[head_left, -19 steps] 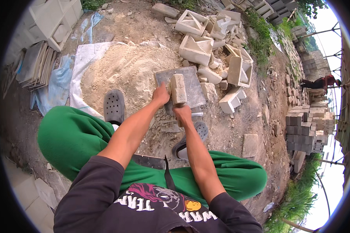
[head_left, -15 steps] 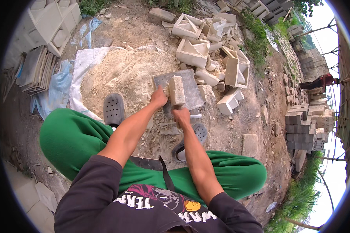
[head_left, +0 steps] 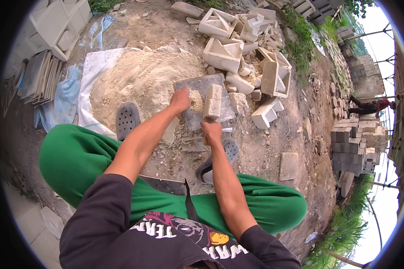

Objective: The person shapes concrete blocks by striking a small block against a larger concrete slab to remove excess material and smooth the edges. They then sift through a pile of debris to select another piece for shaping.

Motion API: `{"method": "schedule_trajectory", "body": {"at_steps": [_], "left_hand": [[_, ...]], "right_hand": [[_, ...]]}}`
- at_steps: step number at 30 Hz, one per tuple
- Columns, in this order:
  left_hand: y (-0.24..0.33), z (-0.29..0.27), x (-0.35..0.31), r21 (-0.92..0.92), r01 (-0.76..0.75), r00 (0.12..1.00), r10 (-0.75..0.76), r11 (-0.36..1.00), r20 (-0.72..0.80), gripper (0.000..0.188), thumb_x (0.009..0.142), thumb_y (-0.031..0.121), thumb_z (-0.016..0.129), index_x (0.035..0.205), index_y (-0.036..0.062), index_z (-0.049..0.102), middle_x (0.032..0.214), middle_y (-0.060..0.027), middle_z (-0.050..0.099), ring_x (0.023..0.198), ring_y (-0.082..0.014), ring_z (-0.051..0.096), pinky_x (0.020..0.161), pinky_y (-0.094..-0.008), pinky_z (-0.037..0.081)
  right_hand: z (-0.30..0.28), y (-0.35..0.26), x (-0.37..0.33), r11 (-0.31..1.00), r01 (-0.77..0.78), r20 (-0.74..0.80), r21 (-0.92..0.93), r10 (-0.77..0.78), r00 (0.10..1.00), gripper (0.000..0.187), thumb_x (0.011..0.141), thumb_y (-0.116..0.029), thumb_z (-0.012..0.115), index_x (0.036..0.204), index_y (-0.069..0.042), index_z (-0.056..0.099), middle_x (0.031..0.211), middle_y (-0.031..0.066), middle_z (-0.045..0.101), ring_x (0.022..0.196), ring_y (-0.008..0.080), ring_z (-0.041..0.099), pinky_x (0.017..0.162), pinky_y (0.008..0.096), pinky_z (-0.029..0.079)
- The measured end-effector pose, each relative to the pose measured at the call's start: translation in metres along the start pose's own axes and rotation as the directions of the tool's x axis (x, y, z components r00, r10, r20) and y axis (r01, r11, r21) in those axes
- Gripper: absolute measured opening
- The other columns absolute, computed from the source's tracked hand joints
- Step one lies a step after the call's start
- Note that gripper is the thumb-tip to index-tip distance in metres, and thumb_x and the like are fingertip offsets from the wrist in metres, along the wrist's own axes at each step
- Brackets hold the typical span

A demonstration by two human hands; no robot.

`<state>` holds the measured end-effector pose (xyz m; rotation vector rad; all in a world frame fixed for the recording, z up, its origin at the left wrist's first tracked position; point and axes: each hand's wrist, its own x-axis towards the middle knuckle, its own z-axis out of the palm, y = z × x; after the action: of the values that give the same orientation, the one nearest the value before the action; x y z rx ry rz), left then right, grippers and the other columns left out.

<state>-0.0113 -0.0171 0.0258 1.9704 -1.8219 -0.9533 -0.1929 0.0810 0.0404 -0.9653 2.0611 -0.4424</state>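
Note:
My right hand (head_left: 212,132) is closed round the short handle of a mallet with a pale, blocky, dust-covered head (head_left: 212,102). The head is over a flat dark grey slab (head_left: 224,114) on the ground between my feet. At the slab's left edge, my left hand (head_left: 180,99) is closed, its fingertips hidden; what it grips, if anything, cannot be made out. Beside that hand, crushed pale rubble (head_left: 195,101) lies on the slab. A white sheet (head_left: 90,83) bears a wide heap of pale crushed powder (head_left: 137,78) to the left.
Broken pale hollow blocks (head_left: 223,56) are piled beyond the slab to the right. Thin boards (head_left: 39,83) lean at the left near blue plastic (head_left: 63,96). Stacked grey blocks (head_left: 345,145) and a person in red (head_left: 381,105) are at the far right.
The mallet has shifted slightly right and up, its head now leaning a little to the right. My left hand has moved slightly up and left, uncovering rubble on the slab.

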Motion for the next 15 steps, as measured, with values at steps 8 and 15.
{"method": "schedule_trajectory", "body": {"at_steps": [8, 15], "left_hand": [[0.003, 0.001, -0.013, -0.105, 0.104, 0.994, -0.108, 0.989, -0.029, 0.048, 0.086, 0.013, 0.061, 0.127, -0.0053, 0.046, 0.102, -0.0314, 0.064, 0.098, -0.0475, 0.065, 0.086, -0.0519, 0.053], [-0.010, 0.008, -0.035, -0.204, 0.157, 0.979, -0.179, 0.966, -0.095, 0.051, 0.085, 0.017, 0.063, 0.127, -0.0051, 0.043, 0.103, -0.0314, 0.064, 0.098, -0.0472, 0.064, 0.086, -0.0525, 0.052]], "right_hand": [[0.006, -0.027, 0.011, 0.995, 0.057, 0.053, -0.076, -0.053, 0.997, 0.047, 0.066, -0.032, 0.071, 0.086, 0.011, 0.070, 0.081, 0.0265, 0.071, 0.081, 0.0372, 0.072, 0.076, 0.0421, 0.055], [-0.008, -0.076, -0.027, 0.970, 0.208, 0.016, 0.129, -0.212, 0.977, 0.033, 0.072, -0.029, 0.075, 0.078, 0.004, 0.071, 0.067, 0.0117, 0.068, 0.055, 0.0213, 0.068, 0.055, 0.0362, 0.054]]}}
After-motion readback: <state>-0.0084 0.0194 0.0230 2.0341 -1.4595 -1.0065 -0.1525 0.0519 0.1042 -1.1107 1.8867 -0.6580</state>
